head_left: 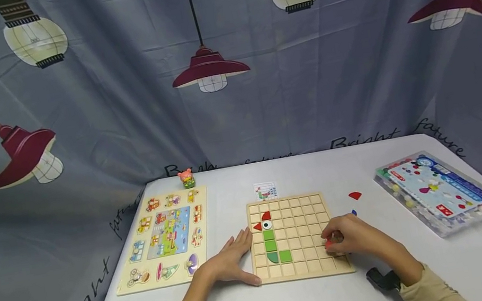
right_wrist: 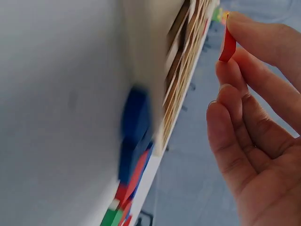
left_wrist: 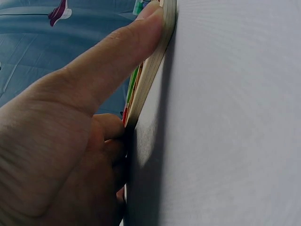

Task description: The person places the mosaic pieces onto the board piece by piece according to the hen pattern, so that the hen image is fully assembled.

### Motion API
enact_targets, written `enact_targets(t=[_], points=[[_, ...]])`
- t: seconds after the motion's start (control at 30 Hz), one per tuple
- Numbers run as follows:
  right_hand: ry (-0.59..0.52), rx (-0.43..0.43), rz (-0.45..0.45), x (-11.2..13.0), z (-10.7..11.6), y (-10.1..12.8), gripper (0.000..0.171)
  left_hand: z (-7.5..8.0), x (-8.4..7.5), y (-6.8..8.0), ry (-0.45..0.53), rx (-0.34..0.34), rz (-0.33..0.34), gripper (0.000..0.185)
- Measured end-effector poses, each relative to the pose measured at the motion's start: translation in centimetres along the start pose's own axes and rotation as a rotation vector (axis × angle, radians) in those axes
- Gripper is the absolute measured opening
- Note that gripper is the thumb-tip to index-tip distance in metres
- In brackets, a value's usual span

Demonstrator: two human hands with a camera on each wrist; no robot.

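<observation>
A wooden grid board (head_left: 300, 237) lies in the middle of the white table. Toward its left side sit a red rounded piece (head_left: 266, 216), a red triangle (head_left: 257, 227), a round eye piece (head_left: 266, 225), green squares (head_left: 270, 246) and a dark green rounded piece (head_left: 273, 258). My left hand (head_left: 227, 262) rests against the board's left edge, fingers extended, with the thumb (left_wrist: 113, 59) touching its side. Above the board's right columns, my right hand (head_left: 357, 235) pinches a small red piece (right_wrist: 228, 46) between thumb and fingertips; its full outline is partly hidden.
Right of the board lie a red fan-shaped piece (head_left: 355, 195) and a blue piece (head_left: 354, 212). A clear plastic box (head_left: 441, 190) stands farther right. A picture card (head_left: 266, 190) lies behind the board. On the left are a picture puzzle (head_left: 170, 233) and a small figurine (head_left: 187, 178).
</observation>
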State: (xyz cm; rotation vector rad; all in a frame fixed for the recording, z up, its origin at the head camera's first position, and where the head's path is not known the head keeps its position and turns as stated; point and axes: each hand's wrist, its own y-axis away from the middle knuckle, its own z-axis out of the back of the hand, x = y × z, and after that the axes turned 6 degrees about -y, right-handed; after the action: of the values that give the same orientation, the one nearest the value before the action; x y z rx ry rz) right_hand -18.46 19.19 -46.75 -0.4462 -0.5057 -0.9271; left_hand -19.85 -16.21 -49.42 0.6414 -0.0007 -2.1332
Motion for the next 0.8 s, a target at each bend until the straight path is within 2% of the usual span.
enact_targets(t=[0.5,0.8], points=[[0.015,0.113,0.021,4.6,-3.6,-3.4,0.014,0.1,0.0,-0.1,0.002,-0.001,0.000,0.121],[0.001,0.195,0.049,6.7,-5.4,-4.2,0.013,0.1,-0.2,-0.1,0.001,0.006,0.008,0.121]])
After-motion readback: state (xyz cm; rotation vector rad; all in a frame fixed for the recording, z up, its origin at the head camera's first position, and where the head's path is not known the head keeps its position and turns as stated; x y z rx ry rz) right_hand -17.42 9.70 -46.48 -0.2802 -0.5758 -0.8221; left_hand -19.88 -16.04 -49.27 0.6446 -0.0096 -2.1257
